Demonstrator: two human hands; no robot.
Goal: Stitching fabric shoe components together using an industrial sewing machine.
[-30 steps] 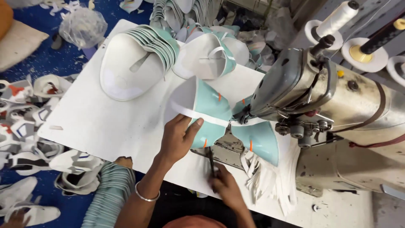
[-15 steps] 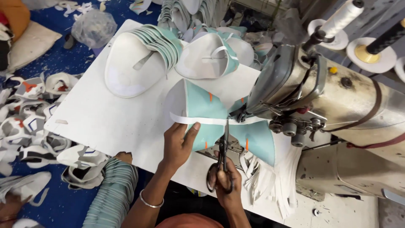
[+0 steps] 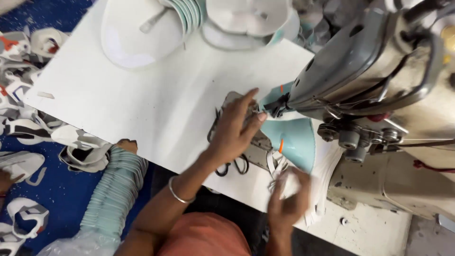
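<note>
We see a teal piece (image 3: 296, 137) lying on the white table (image 3: 156, 104), just under the head of the sewing machine (image 3: 379, 95), with its far tip tucked in by the needle area and two small orange marks on it. Our left hand (image 3: 234, 128) lies flat over the piece's left edge, fingers spread and loose, the fingertips reaching toward the machine's foot; it presses down and grips nothing. Under that palm lies a pair of scissors (image 3: 232, 166), dark loops showing at the near side of the hand, resting on the table. A thin metal bangle (image 3: 177, 192) circles the left wrist.

Our right hand (image 3: 289, 201) is near the table's near edge, right of the scissors and just near of the teal piece. It is blurred; it seems to close on a small white scrap (image 3: 284, 185), but we cannot tell how firmly.

Farther out, a stack of white and teal cut pieces (image 3: 189, 14) fans across the far side of the table, beside a white rounded piece (image 3: 128, 38) to the left. Below the table's left edge a ribbed teal bundle (image 3: 113, 189) hangs down, and white offcuts (image 3: 28, 118) litter the blue floor (image 3: 61, 189).
</note>
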